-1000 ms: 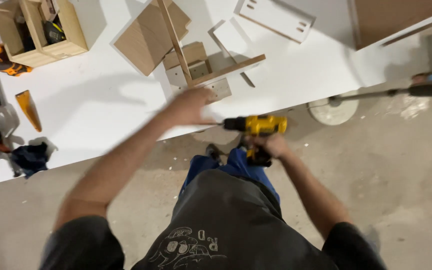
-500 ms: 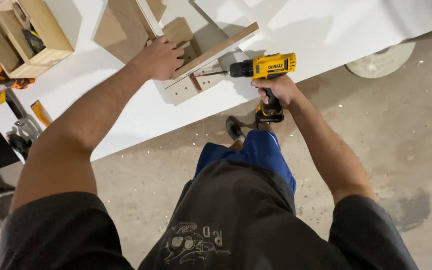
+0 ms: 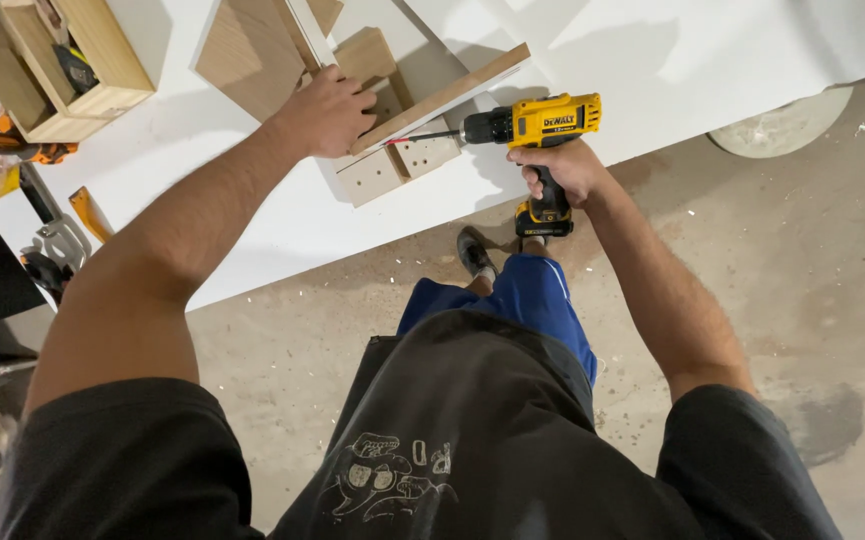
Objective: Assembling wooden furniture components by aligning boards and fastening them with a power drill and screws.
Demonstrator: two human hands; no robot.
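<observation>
Since a moment ago, drill (image 3: 532,122) nears wooden assembly (image 3: 422,110) at upper centre; right hand (image 3: 562,170) clasps its handle, left hand (image 3: 327,110) presses the wood down for driving.

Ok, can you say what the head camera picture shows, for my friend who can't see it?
A person's right hand holds a yellow and black cordless drill, its bit pointing at the edge of a light wooden board. Their left hand presses on the small wooden pieces beside it, all on a white worktable. An open wooden box sits further left.
</observation>
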